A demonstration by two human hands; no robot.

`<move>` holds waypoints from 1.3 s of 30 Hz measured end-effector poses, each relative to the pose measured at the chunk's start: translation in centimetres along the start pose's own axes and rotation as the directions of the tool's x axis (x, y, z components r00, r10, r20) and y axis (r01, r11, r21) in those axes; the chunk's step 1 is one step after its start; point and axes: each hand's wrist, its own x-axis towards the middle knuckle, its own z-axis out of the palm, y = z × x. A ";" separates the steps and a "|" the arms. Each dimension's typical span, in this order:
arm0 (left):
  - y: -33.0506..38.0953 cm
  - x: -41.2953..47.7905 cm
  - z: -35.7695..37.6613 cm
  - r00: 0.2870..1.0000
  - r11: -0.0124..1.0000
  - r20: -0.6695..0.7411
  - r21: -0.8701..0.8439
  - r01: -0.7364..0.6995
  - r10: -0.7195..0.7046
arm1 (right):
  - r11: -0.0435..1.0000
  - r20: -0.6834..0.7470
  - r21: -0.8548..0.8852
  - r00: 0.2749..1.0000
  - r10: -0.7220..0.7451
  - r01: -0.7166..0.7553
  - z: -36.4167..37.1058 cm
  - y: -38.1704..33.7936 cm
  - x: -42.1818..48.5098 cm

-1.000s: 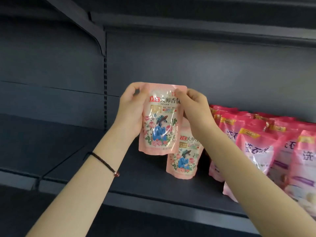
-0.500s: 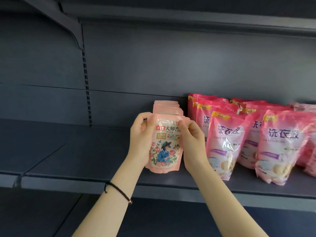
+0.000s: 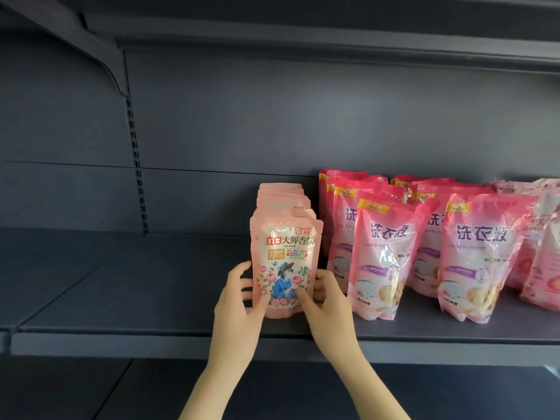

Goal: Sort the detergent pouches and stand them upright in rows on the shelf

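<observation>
Half a second ago the pale pink pouch [image 3: 285, 268] was held by its top corners just above the shelf [image 3: 181, 298]; now it stands at the front of its row and both hands have slid down to its lower sides. Left hand [image 3: 239, 301] and right hand [image 3: 325, 298] cup the pouch from either side, their fingers [image 3: 303, 294] curled onto its lower front and edges, gripping it lightly. Its base appears to rest on the shelf, upright, touching the matching pale pouches [image 3: 283, 198] lined up behind it. Just to the right stand rows of larger bright pink pouches [image 3: 385, 259], some leaning. The likely trouble is release: these soft pouches have rounded, liquid-filled bottoms, so if the base is not settled flat, letting go could let it slump forward off the shelf's front edge, which lies near. Pushing it back too firmly could instead tip the row behind, or nudge it sideways into the bright pink neighbours.
</observation>
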 end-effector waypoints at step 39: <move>8.6 -6.5 3.1 0.997 0.784 -0.043 0.620 -0.026 0.067 | 0.828 0.276 -0.525 0.960 -0.054 0.197 -15.6 -2.3 -4.0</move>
